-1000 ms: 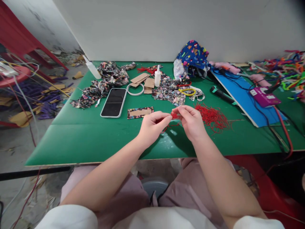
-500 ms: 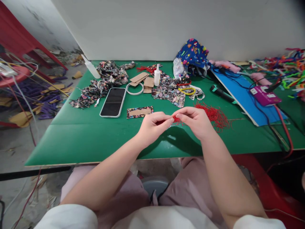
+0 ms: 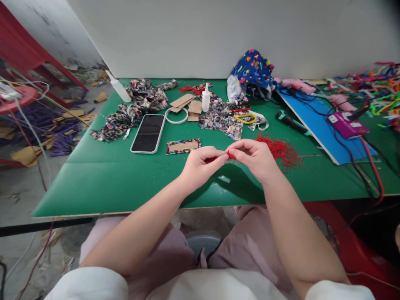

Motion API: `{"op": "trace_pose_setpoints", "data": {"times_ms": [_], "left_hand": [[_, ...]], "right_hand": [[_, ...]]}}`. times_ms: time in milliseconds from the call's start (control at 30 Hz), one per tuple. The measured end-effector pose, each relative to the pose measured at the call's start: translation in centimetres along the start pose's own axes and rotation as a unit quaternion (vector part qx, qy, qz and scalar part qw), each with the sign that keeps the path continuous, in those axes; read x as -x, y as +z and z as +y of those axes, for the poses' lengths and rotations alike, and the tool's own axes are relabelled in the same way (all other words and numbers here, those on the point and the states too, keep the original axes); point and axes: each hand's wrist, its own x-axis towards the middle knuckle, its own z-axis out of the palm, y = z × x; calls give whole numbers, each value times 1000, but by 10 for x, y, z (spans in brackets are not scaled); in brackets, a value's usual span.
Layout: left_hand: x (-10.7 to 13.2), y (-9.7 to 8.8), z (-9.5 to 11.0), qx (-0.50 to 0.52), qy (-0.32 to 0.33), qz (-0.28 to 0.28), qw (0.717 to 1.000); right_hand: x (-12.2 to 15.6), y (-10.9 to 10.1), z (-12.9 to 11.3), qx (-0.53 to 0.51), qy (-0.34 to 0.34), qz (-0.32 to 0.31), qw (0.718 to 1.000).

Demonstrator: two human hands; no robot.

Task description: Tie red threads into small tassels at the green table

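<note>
Above the green table, my left hand (image 3: 203, 166) and my right hand (image 3: 252, 157) meet at the fingertips. Both are closed in a pinch on a small piece of red string (image 3: 230, 155), mostly hidden by the fingers. Behind my right hand lies a loose heap of red strings (image 3: 283, 153). A small cardboard rectangle edged with floral fabric (image 3: 183, 146) rests just behind my left hand. Farther back are a piece of dark floral fabric (image 3: 223, 121) and scissors with a yellow and a red handle (image 3: 245, 119).
On the green table (image 3: 103, 183) lie a phone (image 3: 148, 134), a white ring (image 3: 176, 116), cardboard pieces (image 3: 195, 107), a white squeeze bottle (image 3: 206, 100) and bunched floral fabric (image 3: 120, 121). To the right are a black-and-green tool (image 3: 293, 123), a blue board (image 3: 325, 133) and a purple box with cables (image 3: 348, 124).
Almost nothing differs. My fingertips stay together on the red string, with only a very slight shift of the right fingers.
</note>
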Motion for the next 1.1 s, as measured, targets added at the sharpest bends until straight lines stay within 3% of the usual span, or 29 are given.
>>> {"op": "trace_pose_setpoints", "data": {"times_ms": [567,1100], "left_hand": [[-1,1,2,12,-44,8,999],[0,1,1,0,-34,12,999]], "right_hand": [[-1,3,1,22,-5,-32,999],[-1,5,1,8,-14,-22,1000]]}}
